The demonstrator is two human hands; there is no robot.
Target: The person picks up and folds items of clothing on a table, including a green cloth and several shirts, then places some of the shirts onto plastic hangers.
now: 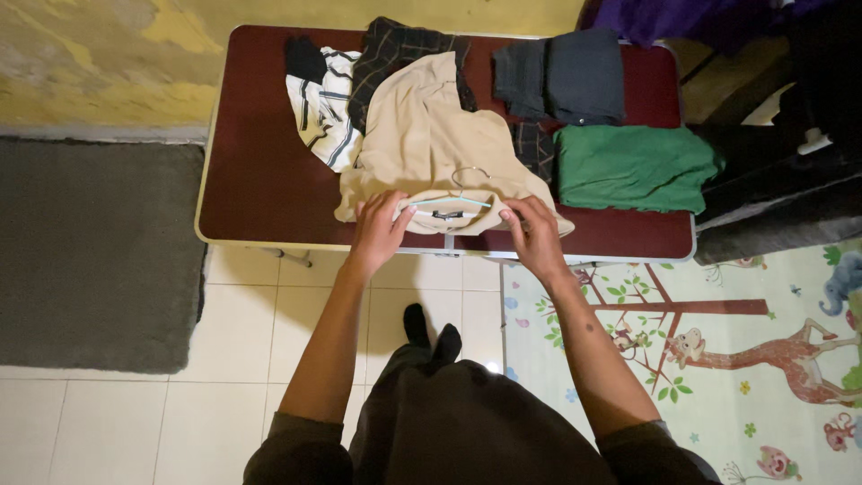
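Now both hands, left hand [379, 232] and right hand [533, 235], fingers curled, gripping the beige shirt [431, 144] collar on its hanger [462, 189].

We identify the location as a room in a home. Indicators: a low folding table [260, 180] with a dark red top carrying folded clothes [633, 166]; a cream tiled floor [269, 314]; a grey rug [90, 260] to one side; a children's play mat [718, 359] printed with cartoon animals and trees; a yellow wall [108, 54] with peeling paint
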